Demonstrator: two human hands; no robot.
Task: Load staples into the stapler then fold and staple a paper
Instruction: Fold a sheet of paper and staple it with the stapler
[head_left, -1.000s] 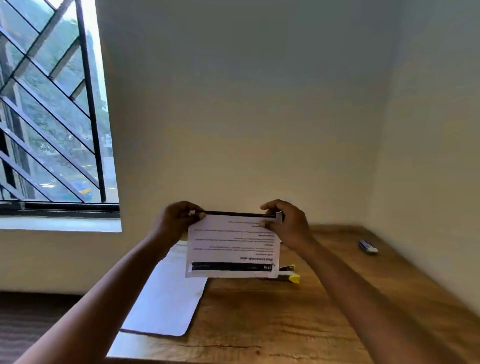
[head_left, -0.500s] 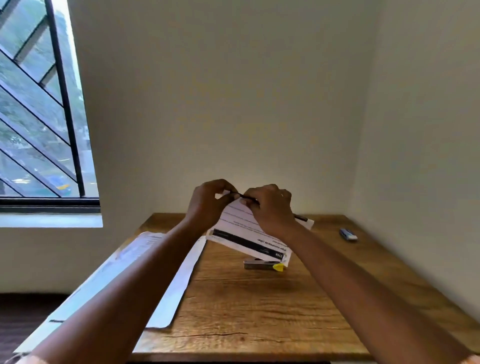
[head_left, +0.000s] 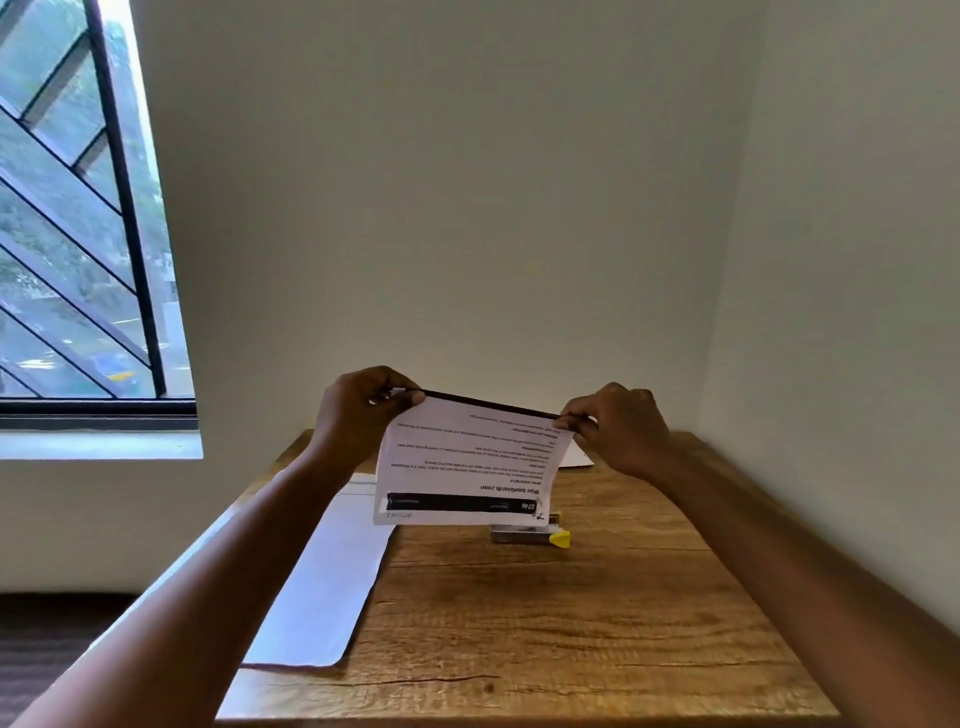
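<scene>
A folded printed paper (head_left: 467, 462) with a black band near its lower edge hangs in the air above the wooden table (head_left: 545, 623). My left hand (head_left: 358, 410) pinches its top left corner and my right hand (head_left: 618, 428) pinches its top right corner along the fold. Just below the paper's lower right corner a grey stapler with a yellow tip (head_left: 530, 534) lies on the table, partly hidden by the sheet.
A large white sheet (head_left: 332, 582) lies on the table's left side and overhangs the edge. Another white sheet's corner (head_left: 576, 460) shows behind the held paper. Walls close the back and right; a barred window (head_left: 78, 234) is on the left.
My hands were close together at the middle of the fold half a second ago; they have slid apart to the paper's two top corners, and the sheet hangs flatter.
</scene>
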